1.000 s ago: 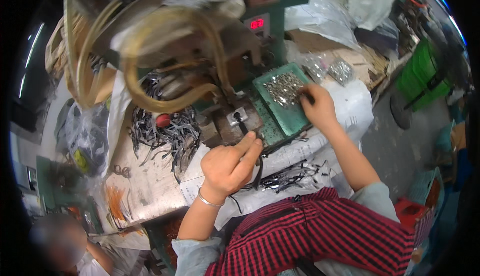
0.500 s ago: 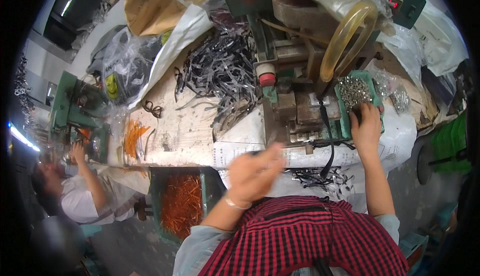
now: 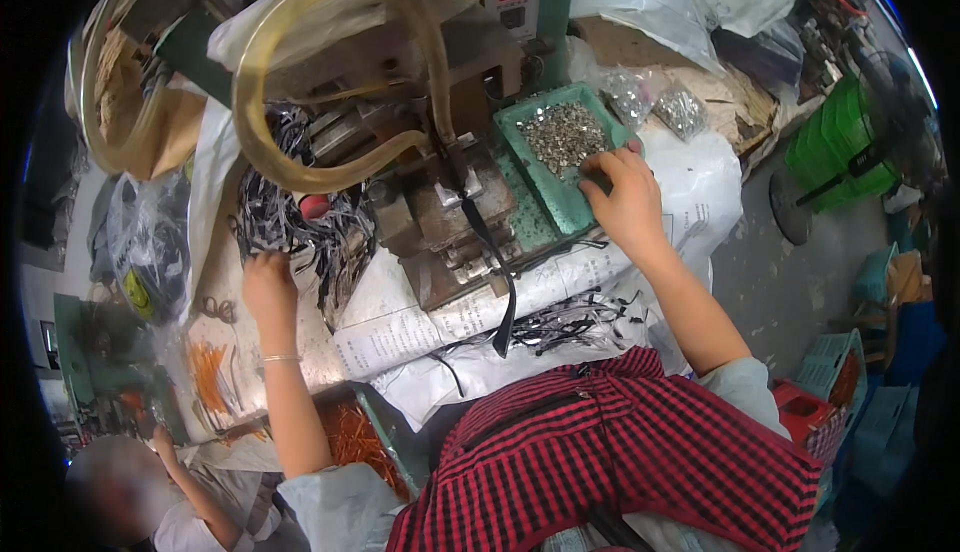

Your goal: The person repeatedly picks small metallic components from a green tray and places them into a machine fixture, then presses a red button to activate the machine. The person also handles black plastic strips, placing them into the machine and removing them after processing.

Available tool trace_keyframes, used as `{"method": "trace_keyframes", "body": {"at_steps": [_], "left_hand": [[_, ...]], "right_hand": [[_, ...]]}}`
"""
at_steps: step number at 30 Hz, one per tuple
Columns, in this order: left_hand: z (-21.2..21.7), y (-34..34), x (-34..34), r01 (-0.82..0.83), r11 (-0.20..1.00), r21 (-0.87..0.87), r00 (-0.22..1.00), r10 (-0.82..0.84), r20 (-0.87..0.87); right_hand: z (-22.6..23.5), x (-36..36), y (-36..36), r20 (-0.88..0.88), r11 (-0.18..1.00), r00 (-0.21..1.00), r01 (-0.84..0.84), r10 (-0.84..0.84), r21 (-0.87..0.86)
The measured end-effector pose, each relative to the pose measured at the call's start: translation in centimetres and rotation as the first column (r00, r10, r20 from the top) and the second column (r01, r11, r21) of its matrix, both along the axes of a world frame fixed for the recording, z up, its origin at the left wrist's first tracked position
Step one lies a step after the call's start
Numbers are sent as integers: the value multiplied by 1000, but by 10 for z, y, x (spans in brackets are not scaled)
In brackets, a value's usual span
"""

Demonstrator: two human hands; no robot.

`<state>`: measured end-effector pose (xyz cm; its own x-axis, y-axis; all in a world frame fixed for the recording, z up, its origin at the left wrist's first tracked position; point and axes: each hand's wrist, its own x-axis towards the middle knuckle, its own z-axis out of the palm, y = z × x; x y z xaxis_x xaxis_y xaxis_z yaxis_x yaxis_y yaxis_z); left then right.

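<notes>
A green tray [image 3: 568, 214] heaped with small metal pieces [image 3: 562, 138] lies to the right of the machine. My right hand [image 3: 625, 197] is at its right side, fingers curled toward the thumb; whatever is between the fingertips is too small to make out. Over at the left, my left hand [image 3: 269, 287] reaches to the edge of a pile of dark, shiny straps [image 3: 335, 242], its fingers drawn together and their tips hidden. One black strap [image 3: 492, 270] hangs over the front of the machine's metal fixture [image 3: 462, 197].
Thick yellowish tubing [image 3: 250, 102] loops over the machine. More dark straps [image 3: 570, 324] lie on white sheeting before me. Orange strips [image 3: 207, 377] lie at the left, others fill a bin [image 3: 385, 422] below. Bags of metal pieces [image 3: 680, 110] stand behind the tray. A co-worker [image 3: 190, 492] sits at far left.
My left hand has moved from in front of me out to the strap pile at the left. My right hand stays at the tray. The view has turned to the right.
</notes>
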<state>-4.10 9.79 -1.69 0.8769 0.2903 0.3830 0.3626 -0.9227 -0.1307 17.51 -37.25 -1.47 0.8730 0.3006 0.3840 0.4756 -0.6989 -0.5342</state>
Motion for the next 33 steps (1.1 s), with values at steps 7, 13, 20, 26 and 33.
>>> {"method": "trace_keyframes", "body": {"at_steps": [7, 13, 20, 26, 33], "left_hand": [[5, -1, -13, 215, 444, -870, 871, 315, 376], [-24, -104, -20, 529, -142, -837, 740, 559, 373], [91, -147, -5, 525, 367, -768, 676, 368, 639], [111, -239, 24, 778, 485, -398, 509, -116, 853], [88, -268, 3, 724, 313, -615, 686, -423, 592]], "right_hand": [[4, 2, 9, 160, 987, 987, 46, -20, -157], [10, -8, -4, -133, 944, 979, 186, -155, 271], [14, -10, -2, -139, 998, 990, 22, -14, 53], [7, -11, 26, 7, 982, 990, 137, -137, -130], [-12, -15, 21, 137, 988, 980, 133, -142, 78]]}}
